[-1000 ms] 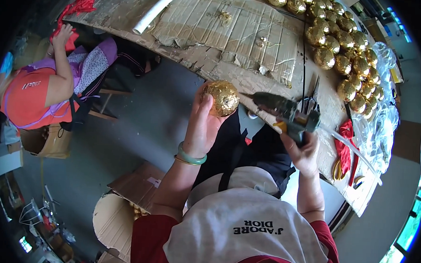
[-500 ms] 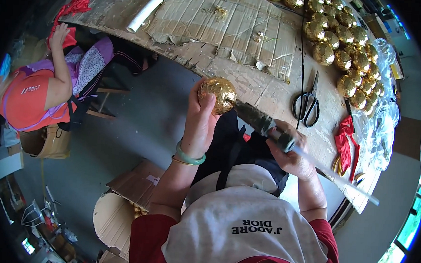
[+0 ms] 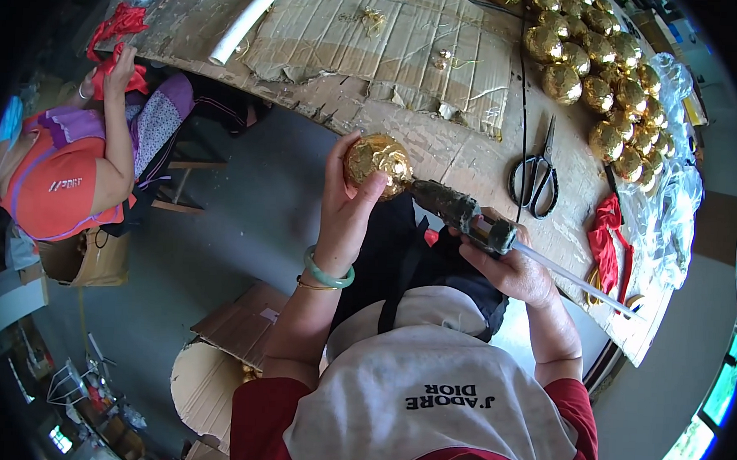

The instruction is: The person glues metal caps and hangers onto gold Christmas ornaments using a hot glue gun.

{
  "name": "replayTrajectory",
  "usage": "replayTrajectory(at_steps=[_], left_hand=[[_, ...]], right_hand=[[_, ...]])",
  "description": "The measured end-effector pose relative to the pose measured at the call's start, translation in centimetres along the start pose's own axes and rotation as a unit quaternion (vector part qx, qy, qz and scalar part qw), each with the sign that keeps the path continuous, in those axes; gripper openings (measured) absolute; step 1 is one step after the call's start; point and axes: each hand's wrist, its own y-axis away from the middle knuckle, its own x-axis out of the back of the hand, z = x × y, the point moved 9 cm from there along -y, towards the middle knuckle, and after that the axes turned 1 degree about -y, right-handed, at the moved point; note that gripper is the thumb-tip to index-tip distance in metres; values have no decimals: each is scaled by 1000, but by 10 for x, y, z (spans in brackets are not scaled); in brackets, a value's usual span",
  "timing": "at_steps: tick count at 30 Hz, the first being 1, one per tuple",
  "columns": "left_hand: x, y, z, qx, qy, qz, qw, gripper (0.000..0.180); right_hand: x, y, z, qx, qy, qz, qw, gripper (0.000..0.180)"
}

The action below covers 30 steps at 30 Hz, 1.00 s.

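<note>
A shiny gold foil ball [image 3: 377, 160] is held in my left hand [image 3: 347, 200], its fingers and thumb curled round the near-left side. My right hand [image 3: 511, 265] grips a dark, worn glue gun [image 3: 456, 207], with a long translucent glue stick [image 3: 580, 282] poking out of its back end. The gun's nozzle points left and meets the right side of the ball; whether glue is coming out is too small to tell. Both hands are in front of my body, by the near edge of the wooden table [image 3: 373, 119].
Black-handled scissors [image 3: 537, 184], a flattened cardboard sheet [image 3: 336, 39] and a white tube [image 3: 250, 23] lie on the table. Many gold balls [image 3: 598, 67] crowd the far right beside clear plastic [image 3: 665, 218] and red ribbon [image 3: 605, 240]. Another person [image 3: 75, 164] sits left; a cardboard box [image 3: 213, 388] stands below.
The ball has turned slightly in my left hand. My right hand and the glue gun have tilted a little, the stick's end swinging up. The other person's hands have drawn together at the red cloth.
</note>
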Motion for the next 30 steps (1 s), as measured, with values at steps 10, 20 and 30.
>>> replayTrajectory(at_steps=[10,20,30], left_hand=[[1,0,-15,51,71,18,996,50],[-6,1,-21,89,113,1,990,45],[-6,5,-26,105,119,8,987,46]], right_hand=[[8,4,-3,17,63,6,998,25],[8,11,7,27,-19,13,999,28],[8,8,-3,66,27,19,997,20]])
